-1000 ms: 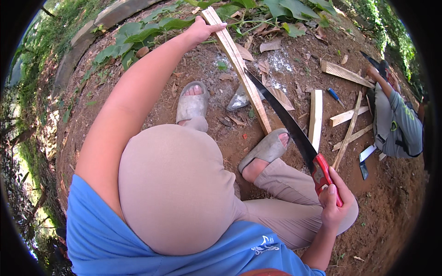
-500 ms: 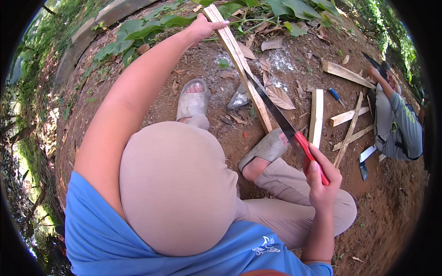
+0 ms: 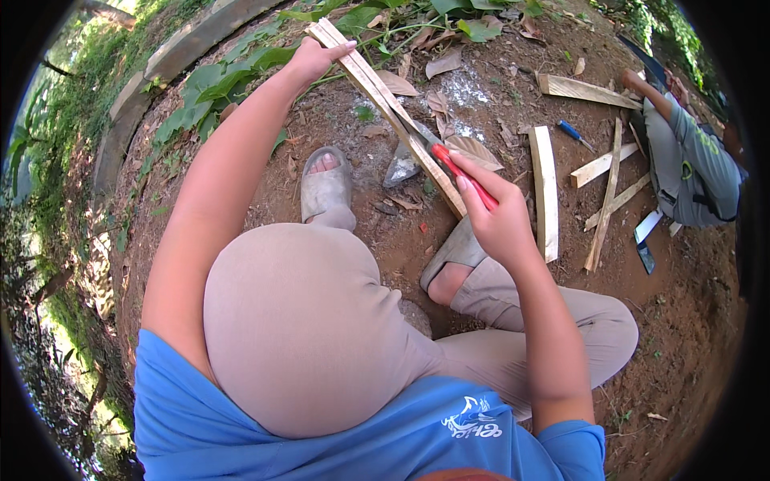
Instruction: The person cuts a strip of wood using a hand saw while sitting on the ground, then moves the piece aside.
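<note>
On the bare dirt ahead of my knees, my left hand [image 3: 309, 58] is wrapped around the far end of a long bamboo strip [image 3: 385, 100] that slants down toward my right sandal [image 3: 453, 248]. My right hand [image 3: 497, 216] is clenched on the red handle of a handsaw [image 3: 449, 164], its blade laid against the strip. More cut slats [image 3: 545, 188] lie just right of it, and another person [image 3: 690, 160] sits at the far right.
</note>
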{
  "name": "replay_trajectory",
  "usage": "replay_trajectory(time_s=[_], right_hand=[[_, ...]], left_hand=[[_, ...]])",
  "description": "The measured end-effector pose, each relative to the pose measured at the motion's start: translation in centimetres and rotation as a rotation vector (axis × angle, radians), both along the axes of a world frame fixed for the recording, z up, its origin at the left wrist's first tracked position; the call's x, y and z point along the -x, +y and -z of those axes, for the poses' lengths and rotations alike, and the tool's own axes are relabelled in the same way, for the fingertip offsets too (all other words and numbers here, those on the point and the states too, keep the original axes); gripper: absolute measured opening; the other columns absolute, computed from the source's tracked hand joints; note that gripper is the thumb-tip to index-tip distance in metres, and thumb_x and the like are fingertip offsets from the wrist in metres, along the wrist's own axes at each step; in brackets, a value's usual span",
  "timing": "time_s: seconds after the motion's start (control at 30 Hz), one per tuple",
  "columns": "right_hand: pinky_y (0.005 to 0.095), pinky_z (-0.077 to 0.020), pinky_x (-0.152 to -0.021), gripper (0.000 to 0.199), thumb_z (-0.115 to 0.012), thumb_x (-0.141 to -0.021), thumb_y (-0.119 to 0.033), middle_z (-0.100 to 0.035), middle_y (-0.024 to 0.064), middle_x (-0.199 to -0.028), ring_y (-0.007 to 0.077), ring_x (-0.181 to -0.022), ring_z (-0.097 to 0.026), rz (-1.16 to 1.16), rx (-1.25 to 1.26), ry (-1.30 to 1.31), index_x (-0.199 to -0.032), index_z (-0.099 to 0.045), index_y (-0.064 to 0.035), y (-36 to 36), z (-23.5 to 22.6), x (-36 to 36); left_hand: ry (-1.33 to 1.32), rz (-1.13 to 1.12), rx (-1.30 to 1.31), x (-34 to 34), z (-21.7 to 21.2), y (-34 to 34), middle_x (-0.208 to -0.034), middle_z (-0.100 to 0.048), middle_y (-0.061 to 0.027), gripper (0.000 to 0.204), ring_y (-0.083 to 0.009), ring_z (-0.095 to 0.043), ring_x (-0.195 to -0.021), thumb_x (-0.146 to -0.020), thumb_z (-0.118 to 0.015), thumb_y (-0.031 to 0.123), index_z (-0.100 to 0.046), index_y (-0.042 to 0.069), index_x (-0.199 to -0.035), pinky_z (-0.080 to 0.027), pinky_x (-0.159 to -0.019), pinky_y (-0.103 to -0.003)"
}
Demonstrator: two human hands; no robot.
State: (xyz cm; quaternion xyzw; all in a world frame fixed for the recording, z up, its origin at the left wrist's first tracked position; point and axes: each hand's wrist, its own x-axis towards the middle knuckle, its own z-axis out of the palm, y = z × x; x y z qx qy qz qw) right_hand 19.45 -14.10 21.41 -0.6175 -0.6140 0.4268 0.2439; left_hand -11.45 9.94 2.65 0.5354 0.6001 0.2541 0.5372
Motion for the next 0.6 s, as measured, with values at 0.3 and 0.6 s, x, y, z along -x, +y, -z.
replay_trajectory(time_s=[0.3, 0.6], right_hand=[[0.0318, -0.0543, -0.097, 0.035, -0.062, -0.102, -0.003, -0.076, 0.0201, -0.124, 0.0208, -0.113, -0.073, -0.044, 0.148, -0.081, -0.136, -0.068, 0.0007, -3.0, -10.7, -1.6], [0.0315, -0.0532, -0.095, 0.035, -0.063, -0.103, -0.009, -0.076, 0.0211, -0.12, 0.0201, -0.104, -0.073, -0.045, 0.024, 0.066, -0.137, -0.068, -0.0025, 4.4, 4.6, 2.0]], left_hand=[[-0.09, -0.169, -0.035, 1.9, 0.7, -1.1, -0.089, -0.076, -0.0035, 0.031, -0.0084, -0.062, -0.075, -0.093, -0.084, 0.034, -0.077, 0.004, -0.098, -0.047, -0.069, -0.027], [-0.185, -0.155, -0.017, 0.4, 0.0, -0.8, -0.078, -0.069, 0.0009, 0.029, -0.0051, -0.046, -0.061, -0.095, -0.082, 0.033, -0.076, 0.004, -0.093, -0.032, -0.056, -0.026]])
